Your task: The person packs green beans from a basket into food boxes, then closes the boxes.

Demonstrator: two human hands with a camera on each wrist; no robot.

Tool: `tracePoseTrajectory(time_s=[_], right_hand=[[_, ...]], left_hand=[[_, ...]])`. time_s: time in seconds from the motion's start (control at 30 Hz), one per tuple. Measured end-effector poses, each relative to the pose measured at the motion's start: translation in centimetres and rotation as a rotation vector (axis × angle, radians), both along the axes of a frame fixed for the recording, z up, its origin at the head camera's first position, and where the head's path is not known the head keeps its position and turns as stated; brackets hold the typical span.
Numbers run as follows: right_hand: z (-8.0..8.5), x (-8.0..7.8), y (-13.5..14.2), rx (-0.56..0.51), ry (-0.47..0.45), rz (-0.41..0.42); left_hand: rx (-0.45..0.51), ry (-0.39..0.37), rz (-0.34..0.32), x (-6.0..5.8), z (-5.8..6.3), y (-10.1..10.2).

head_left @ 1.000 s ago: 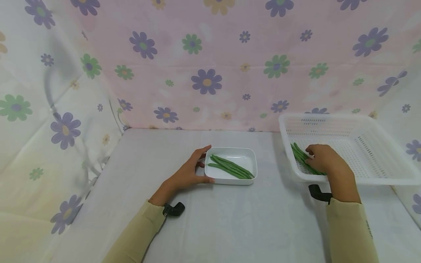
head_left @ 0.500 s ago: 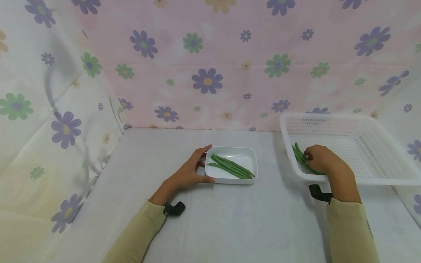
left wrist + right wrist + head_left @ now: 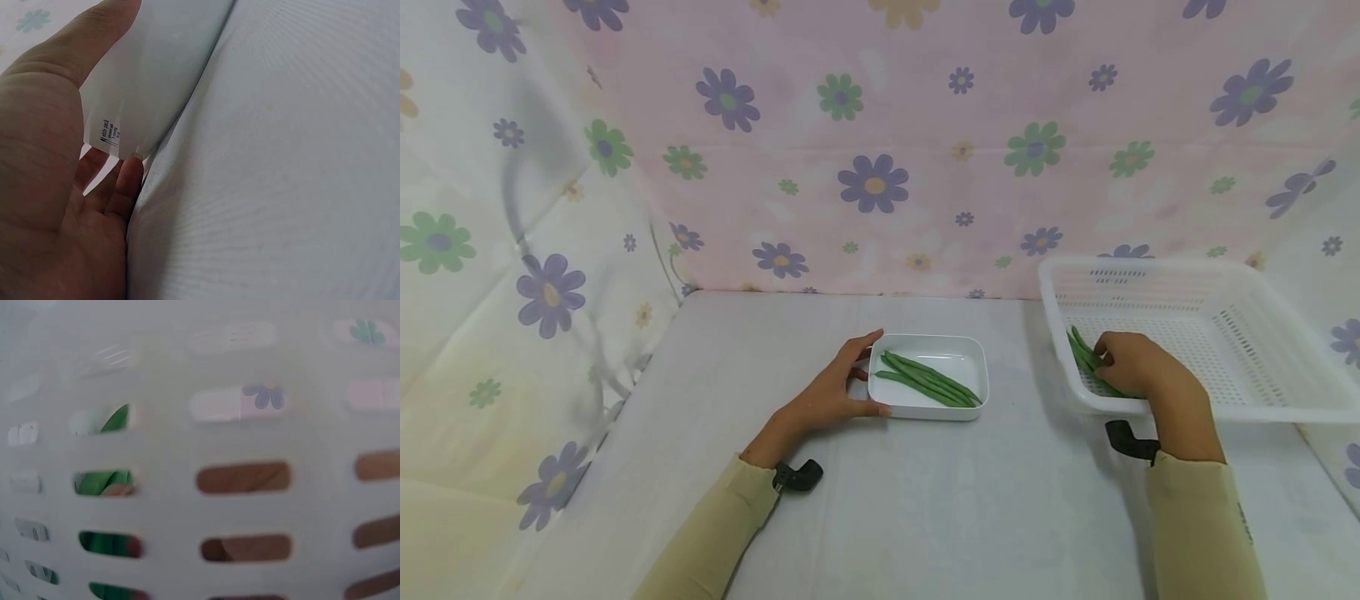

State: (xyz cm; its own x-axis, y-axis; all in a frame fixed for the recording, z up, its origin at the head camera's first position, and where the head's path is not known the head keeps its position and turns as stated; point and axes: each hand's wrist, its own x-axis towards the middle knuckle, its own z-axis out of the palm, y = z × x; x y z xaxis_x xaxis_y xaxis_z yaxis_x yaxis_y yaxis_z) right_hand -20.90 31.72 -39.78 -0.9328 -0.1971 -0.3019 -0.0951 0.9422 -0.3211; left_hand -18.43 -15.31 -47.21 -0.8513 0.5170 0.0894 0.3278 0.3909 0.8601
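Note:
A small white rectangular dish [image 3: 934, 412] stands mid-table with several green beans [image 3: 928, 382] lying slantwise in it. My left hand [image 3: 827, 398] grips its left end, thumb along the near side and fingers round the far corner. The left wrist view shows the dish's outer wall [image 3: 156, 69] between thumb and fingers. Inside the white plastic basket [image 3: 1262, 413] on the right, my right hand [image 3: 1138, 362] has its fingers curled on more green beans [image 3: 1084, 354] by the left wall. Through the basket's slots the right wrist view catches bits of bean [image 3: 94, 482] and hand [image 3: 244, 477].
White cloth [image 3: 955, 508] covers the table. A pink flowered curtain [image 3: 925, 117] hangs along the back edge, and a pale flowered sheet [image 3: 467, 350] closes the left side. The basket's raised perforated walls surround the right hand.
The right hand's fingers have shifted slightly over the beans in the basket, and those beans have moved a little. The left hand and the dish stay in place.

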Motion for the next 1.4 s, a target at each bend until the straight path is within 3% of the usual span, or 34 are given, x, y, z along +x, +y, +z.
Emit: tracePoseTrajectory(time_s=[0.17,0.57,0.83,1.07,1.4], right_hand=[[0.0,-0.1,0.1,0.01,0.046,0.033],[0.2,0.0,0.4,-0.008,0.069,0.005],[0.5,0.3,0.5,-0.047,0.136,-0.041],[2.0,1.1,0.1,-0.07,0.165,-0.044],[4.3,2.5,-1.3,-0.094,0.29,-0.042]], left_hand=[[-0.022,0.02,-0.005,-0.7,-1.0,-0.3],[-0.035,0.02,-0.008,-0.8,-1.1,-0.5],[-0.063,0.012,0.002,-0.7,-1.1,-0.6],[-0.045,0.003,0.003,-0.7,-1.2,-0.6],[-0.021,0.024,-0.012,-0.9,-1.4,-0.6]])
